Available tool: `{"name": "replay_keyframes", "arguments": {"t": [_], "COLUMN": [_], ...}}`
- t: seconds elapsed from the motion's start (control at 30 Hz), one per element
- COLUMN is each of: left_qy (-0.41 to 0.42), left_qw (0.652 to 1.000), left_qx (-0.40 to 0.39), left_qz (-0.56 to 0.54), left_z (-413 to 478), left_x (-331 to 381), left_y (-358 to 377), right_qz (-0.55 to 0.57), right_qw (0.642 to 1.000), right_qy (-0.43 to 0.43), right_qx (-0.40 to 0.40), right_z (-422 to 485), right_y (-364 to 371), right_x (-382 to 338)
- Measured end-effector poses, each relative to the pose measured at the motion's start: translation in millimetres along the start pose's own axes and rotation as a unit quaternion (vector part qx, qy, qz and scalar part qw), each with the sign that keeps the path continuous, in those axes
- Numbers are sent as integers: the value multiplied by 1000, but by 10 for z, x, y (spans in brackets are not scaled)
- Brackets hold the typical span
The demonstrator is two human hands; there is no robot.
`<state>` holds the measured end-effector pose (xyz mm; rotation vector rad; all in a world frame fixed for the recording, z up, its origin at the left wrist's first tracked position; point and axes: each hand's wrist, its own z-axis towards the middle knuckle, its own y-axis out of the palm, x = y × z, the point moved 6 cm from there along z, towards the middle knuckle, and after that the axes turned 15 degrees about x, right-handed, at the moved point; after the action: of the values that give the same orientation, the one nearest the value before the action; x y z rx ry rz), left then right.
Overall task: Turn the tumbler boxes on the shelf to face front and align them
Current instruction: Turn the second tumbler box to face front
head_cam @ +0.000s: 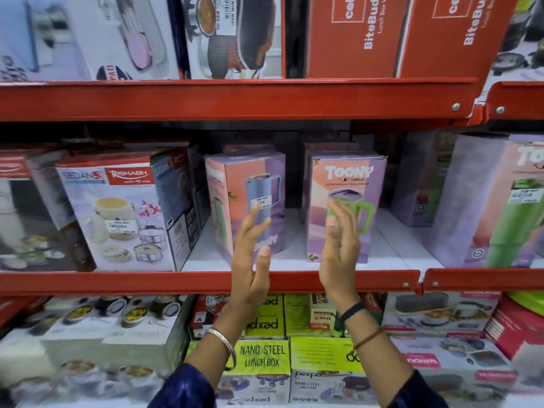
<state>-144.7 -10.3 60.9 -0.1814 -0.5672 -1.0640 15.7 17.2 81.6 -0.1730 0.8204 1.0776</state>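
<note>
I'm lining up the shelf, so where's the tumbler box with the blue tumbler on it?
The blue-tumbler box stands angled on the middle shelf, centre-left, between the Rishabh box and the Toony box, behind the left hand.

Red metal shelf (206, 282) with a white deck, two pastel Toony tumbler boxes (245, 201) (346, 207) upright mid-shelf — the left one turned askew, Rishabh lunch-box carton (123, 219) left, larger purple tumbler box (497, 201) right

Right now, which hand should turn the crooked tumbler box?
Probably the left hand: it hovers open in front of the angled tumbler box. The right hand is before the front-facing box.
</note>
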Motion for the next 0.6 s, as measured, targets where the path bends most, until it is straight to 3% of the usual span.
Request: {"name": "replay_keyframes", "arguments": {"t": [0.1, 0.23, 0.37, 0.47, 0.6], "left_qy": [51, -57, -255, -340, -426], "left_qw": [997, 994, 960, 934, 900], "left_qx": [46, 81, 106, 58, 20], "left_qz": [31, 36, -42, -90, -92], "left_z": [160, 436, 713, 815, 758], "left_x": [-43, -422, -892, -1033, -1089], "left_y": [-285, -471, -499, -447, -453], "right_qz": [27, 0, -23, -47, -55], "right_qw": [994, 985, 988, 991, 990], "right_qy": [60, 92, 116, 123, 124], "right_qx": [-88, -147, -100, -37, -27], "right_z": [-271, -631, -868, -955, -1011], "right_y": [384, 778, 1037, 1168, 1246], "right_x": [-57, -71, -36, -17, -13]}}
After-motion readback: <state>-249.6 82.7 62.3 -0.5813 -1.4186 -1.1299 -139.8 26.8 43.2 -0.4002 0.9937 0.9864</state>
